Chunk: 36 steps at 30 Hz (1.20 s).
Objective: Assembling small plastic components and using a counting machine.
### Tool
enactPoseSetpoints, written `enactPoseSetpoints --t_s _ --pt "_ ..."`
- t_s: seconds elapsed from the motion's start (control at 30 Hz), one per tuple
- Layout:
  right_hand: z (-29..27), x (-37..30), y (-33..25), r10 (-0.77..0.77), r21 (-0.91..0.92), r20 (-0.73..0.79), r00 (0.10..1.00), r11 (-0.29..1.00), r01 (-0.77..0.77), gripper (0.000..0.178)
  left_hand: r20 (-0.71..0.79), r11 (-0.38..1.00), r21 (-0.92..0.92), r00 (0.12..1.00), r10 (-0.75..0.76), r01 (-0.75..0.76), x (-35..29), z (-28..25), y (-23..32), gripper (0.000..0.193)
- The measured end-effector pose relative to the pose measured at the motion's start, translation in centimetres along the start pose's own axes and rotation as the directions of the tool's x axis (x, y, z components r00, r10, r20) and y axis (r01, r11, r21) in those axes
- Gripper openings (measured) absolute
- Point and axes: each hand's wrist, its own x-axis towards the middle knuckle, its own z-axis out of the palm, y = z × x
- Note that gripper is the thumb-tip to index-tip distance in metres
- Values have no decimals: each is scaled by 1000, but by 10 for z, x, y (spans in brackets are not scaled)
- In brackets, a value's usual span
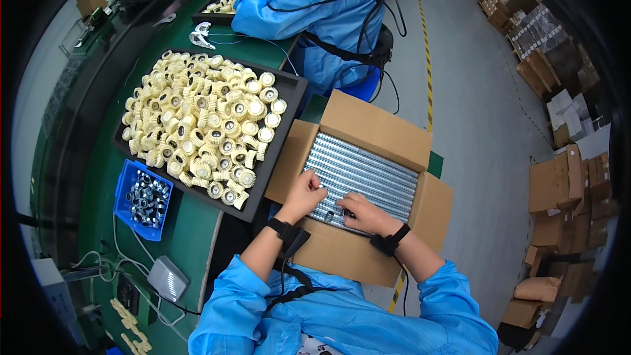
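An open cardboard box in front of me holds long, close rows of small silvery metal rings. Over its near left corner is my left hand, thumb and fingers pinched together; whatever is between them is too small to make out. My right hand is bent over the near rows, its fingers closed on a small dark metal ring that shows only in part. Between the two hands a loose metal ring lies on top of the rows.
On the green bench, a black tray is heaped with cream toothed gears. A blue bin of loose metal rings and a grey foot pedal with cables are nearer. A co-worker in blue sits beyond; cartons line the right.
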Motion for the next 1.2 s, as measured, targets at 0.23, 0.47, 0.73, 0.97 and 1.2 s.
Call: enactPoseSetpoints --t_s 0.23,0.47,0.73,0.97,1.2 --pt "-10 4 -2 20 -36 128 992 999 -15 31 157 923 -357 983 -95 146 -11 -12 15 17" --pt "-14 10 7 10 57 78 997 998 -14 28 171 994 101 984 -59 42 -17 -9 1 19" --pt "-34 -20 27 465 998 43 884 -65 -14 18 285 728 613 945 159 -307 -43 22 14 26" --pt "-30 -37 33 430 810 174 886 -574 120 17 339 548 736 917 210 -398 -39 39 -9 23" --pt "-36 -14 -45 451 979 -46 892 -157 130 19 368 743 -515 893 -258 427 -35 9 15 25"
